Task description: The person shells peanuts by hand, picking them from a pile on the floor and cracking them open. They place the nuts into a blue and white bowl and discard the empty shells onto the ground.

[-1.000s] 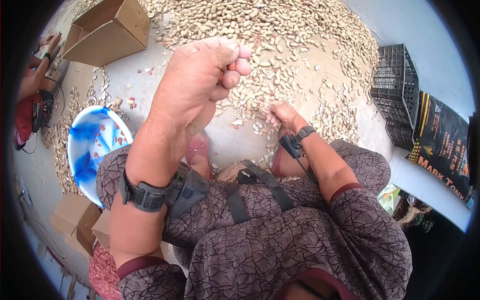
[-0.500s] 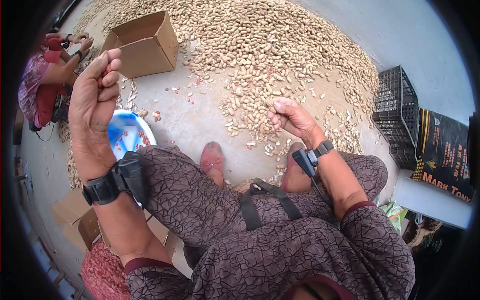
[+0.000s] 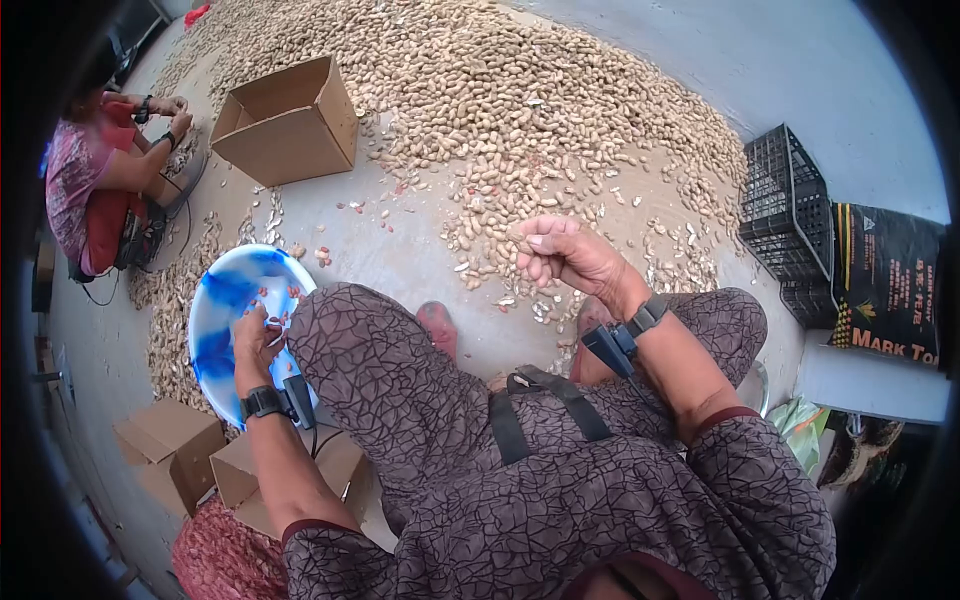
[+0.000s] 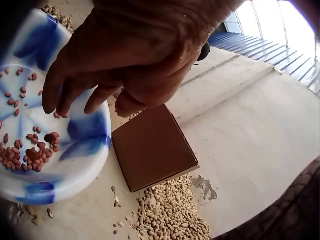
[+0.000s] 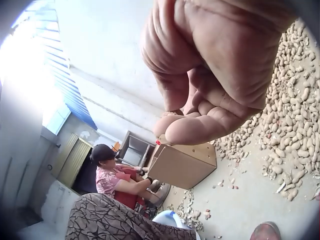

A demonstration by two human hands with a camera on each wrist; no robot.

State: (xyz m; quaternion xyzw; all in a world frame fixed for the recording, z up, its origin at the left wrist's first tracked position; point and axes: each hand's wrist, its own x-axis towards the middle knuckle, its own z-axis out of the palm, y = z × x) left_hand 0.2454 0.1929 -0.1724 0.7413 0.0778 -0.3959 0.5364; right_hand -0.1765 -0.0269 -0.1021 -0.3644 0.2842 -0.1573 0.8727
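Over the blue-and-white basin (image 3: pixel 212 345) (image 4: pixel 95 172), my left hand (image 3: pixel 257 345) (image 4: pixel 130 55) hangs palm down with loosely spread fingers. Red peanut kernels (image 4: pixel 35 155) lie in the basin below; a few larger, blurred ones look to be in the air under the fingers. In front of the peanut heap (image 3: pixel 500 90), my right hand (image 3: pixel 575 260) (image 5: pixel 215 65) has its fingers curled. Its thumb and fingertips pinch a small tan piece, seemingly a peanut, mostly hidden by the fingers.
An open cardboard box (image 3: pixel 290 135) stands at the heap's edge. Another person (image 3: pixel 100 190) squats at the far left. Smaller boxes (image 3: pixel 175 440) and a red sack (image 3: pixel 225 550) lie at lower left. Black crates (image 3: pixel 785 220) stand by the right wall.
My left hand has moved left and down from in front of me to the basin, and its curled fingers have loosened, letting kernels go. My right hand stays curled near the heap.
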